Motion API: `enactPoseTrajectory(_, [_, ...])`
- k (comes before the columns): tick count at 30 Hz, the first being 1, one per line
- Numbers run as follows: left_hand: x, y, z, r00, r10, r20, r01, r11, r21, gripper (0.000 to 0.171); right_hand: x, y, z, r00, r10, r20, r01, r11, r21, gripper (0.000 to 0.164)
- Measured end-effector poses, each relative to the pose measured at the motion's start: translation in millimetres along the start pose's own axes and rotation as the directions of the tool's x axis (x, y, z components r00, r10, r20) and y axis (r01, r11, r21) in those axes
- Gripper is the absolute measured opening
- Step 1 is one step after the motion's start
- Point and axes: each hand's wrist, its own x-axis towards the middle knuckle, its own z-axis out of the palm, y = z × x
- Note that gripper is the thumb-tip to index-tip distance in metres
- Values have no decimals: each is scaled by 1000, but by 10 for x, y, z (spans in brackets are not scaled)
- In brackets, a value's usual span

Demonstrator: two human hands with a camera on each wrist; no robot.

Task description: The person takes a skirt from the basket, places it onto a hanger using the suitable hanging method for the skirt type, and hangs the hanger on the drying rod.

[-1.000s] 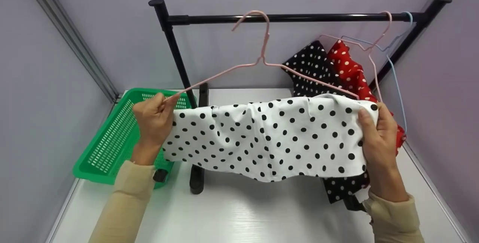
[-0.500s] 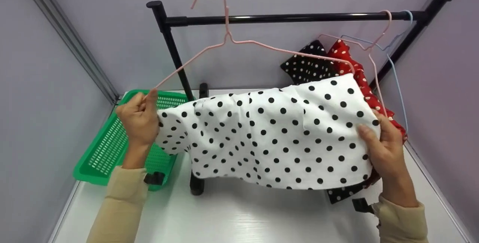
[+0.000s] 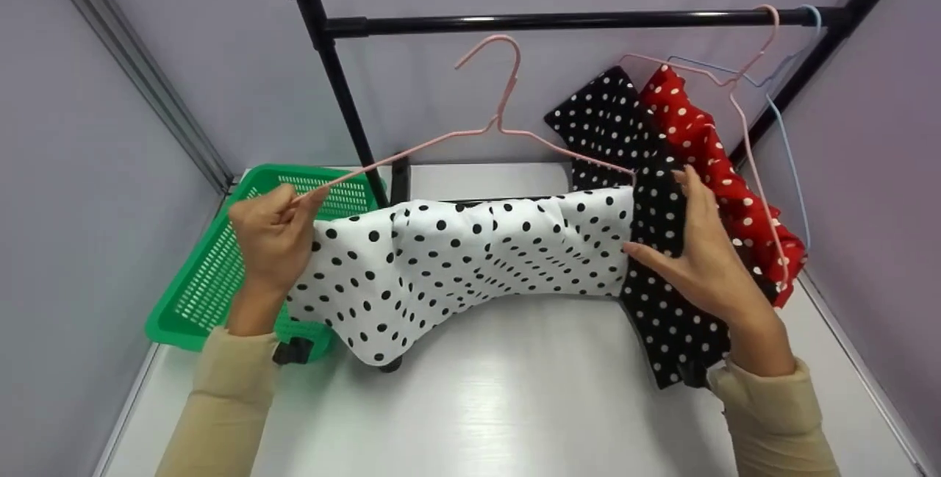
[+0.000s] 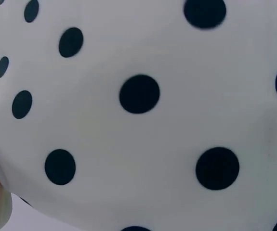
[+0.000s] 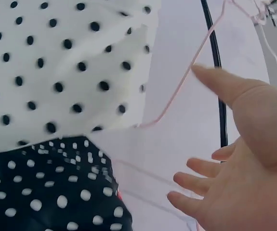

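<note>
My left hand [image 3: 273, 242] grips the left end of a pink wire hanger [image 3: 441, 140], together with the corner of a white cloth with black dots [image 3: 470, 242]. The cloth hangs along the bottom of the hanger and droops at its lower left. Cloth fills nearly all of the left wrist view. My right hand [image 3: 706, 256] is off the cloth, fingers extended, its thumb tip close to the cloth's right edge. In the right wrist view the palm and spread fingers hold nothing, and the pink hanger's end [image 5: 177, 91] shows beside the thumb.
A black rail [image 3: 551, 22] spans the back, with a pink hanger [image 3: 750, 124] and a blue hanger [image 3: 786, 146] at its right. Black dotted cloth [image 3: 610, 117] and red dotted cloth [image 3: 684, 124] hang there. A green basket [image 3: 165, 323] stands at left on the white table [image 3: 470, 418].
My right hand has let go of the white cloth and its fingers have straightened. The hanger rose to the left, then came down again; the cloth's right end swung leftward.
</note>
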Motion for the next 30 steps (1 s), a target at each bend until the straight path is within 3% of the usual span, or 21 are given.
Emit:
enactPoseTrajectory(3, [-23,5,-5,999,-23,26,23,999,-30,73,122,13,76,996,-84,20,85,996,-17,107])
enactPoseTrajectory(7, [-25,24,4,996,-48,78,55,995,-84,73,176,53,145,980,-196,31,196,980,-19,53])
enactPoseTrajectory(9, [-15,37,14,994,-55,96,64,993,-97,73,171,43,180,973,-226,39,226,974,-5,38])
enactPoseTrajectory(12, [-4,65,32,994,-61,94,71,992,-107,73,158,2,242,964,-267,18,267,964,5,40])
enactPoseTrajectory(17, [-10,79,52,995,-66,80,73,993,-89,74,148,-37,345,937,-307,-167,309,951,-17,55])
enactPoseTrajectory(20, [8,23,66,992,-76,99,79,996,-31,74,158,-43,404,930,-269,-250,271,962,-28,61])
enactPoseTrajectory(22, [14,-21,81,984,-124,125,119,992,44,71,158,-47,419,933,-228,-277,226,973,-40,63])
enactPoseTrajectory(24, [6,-48,81,957,-234,170,215,969,125,65,151,-37,417,941,-172,-293,164,985,-51,65])
enactPoseTrajectory(25, [-8,-54,73,933,-303,196,272,948,167,61,146,-31,409,943,-144,-299,134,990,-54,65])
enactPoseTrajectory(26, [-25,-54,64,899,-376,222,332,919,212,58,140,-22,399,945,-115,-307,104,993,-52,66])
enactPoseTrajectory(28, [-74,-74,33,806,-518,285,455,851,262,52,132,-1,374,945,-74,-318,64,997,-40,67])
enactPoseTrajectory(29, [-93,-84,21,766,-558,319,502,829,246,47,132,8,360,944,-56,-324,49,998,-31,68])
enactPoseTrajectory(30, [-111,-99,15,736,-581,347,540,814,215,44,132,13,346,942,-43,-332,38,999,-20,68])
